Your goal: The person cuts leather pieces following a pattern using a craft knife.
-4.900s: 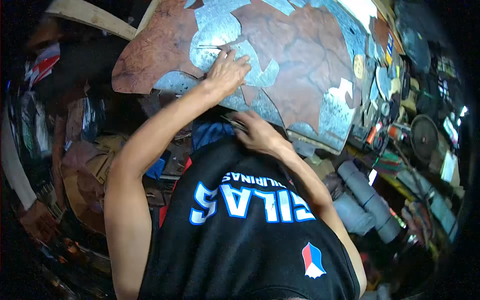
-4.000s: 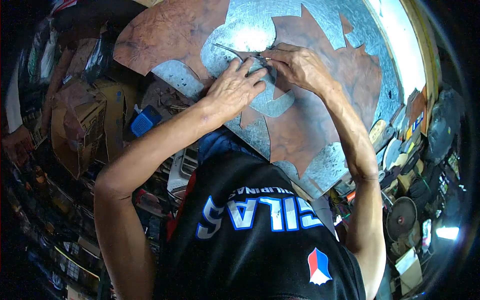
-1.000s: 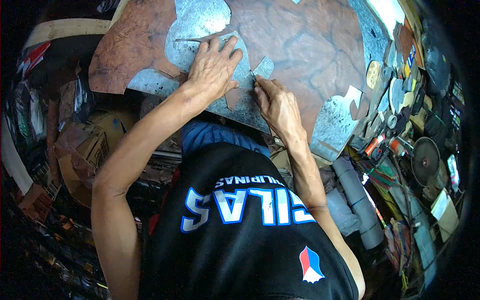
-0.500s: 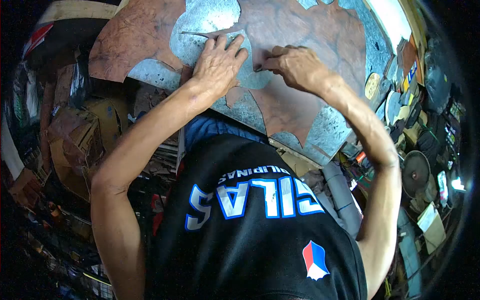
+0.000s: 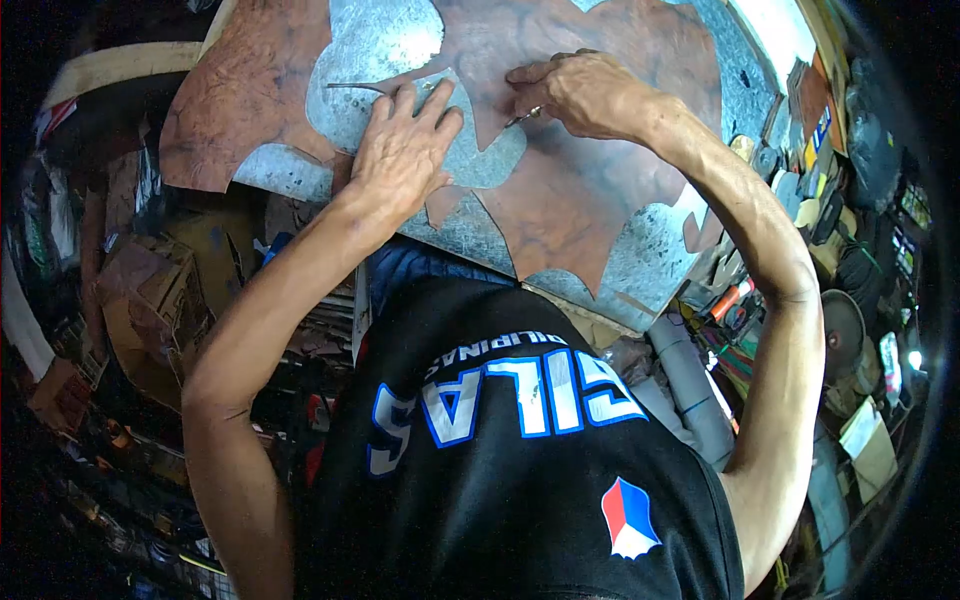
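A large brown leather sheet (image 5: 600,170) with curved cut-outs lies over a mottled grey metal-like surface (image 5: 490,165). My left hand (image 5: 400,145) rests flat, fingers spread, over one of these cut-outs. A thin, pointed strip of leather (image 5: 365,87) extends past its fingertips. To the right, my right hand (image 5: 590,95) is closed around a small knife (image 5: 522,117), mostly hidden by the fingers. Its dark tip is at the leather, close to a pointed tongue of leather (image 5: 487,135) between my hands.
At lower left is an open cardboard box (image 5: 150,310) among clutter. Rounded pieces and scraps (image 5: 790,190) crowd the right side. Below the work surface's right corner lies a grey roll (image 5: 690,385). A round dark disc (image 5: 842,330) stands beyond my right arm.
My right hand with the knife has shifted up relative to the leather, away from the cut-out's lower edge. The whole view has moved slightly; my left hand stays spread on the cut-out.
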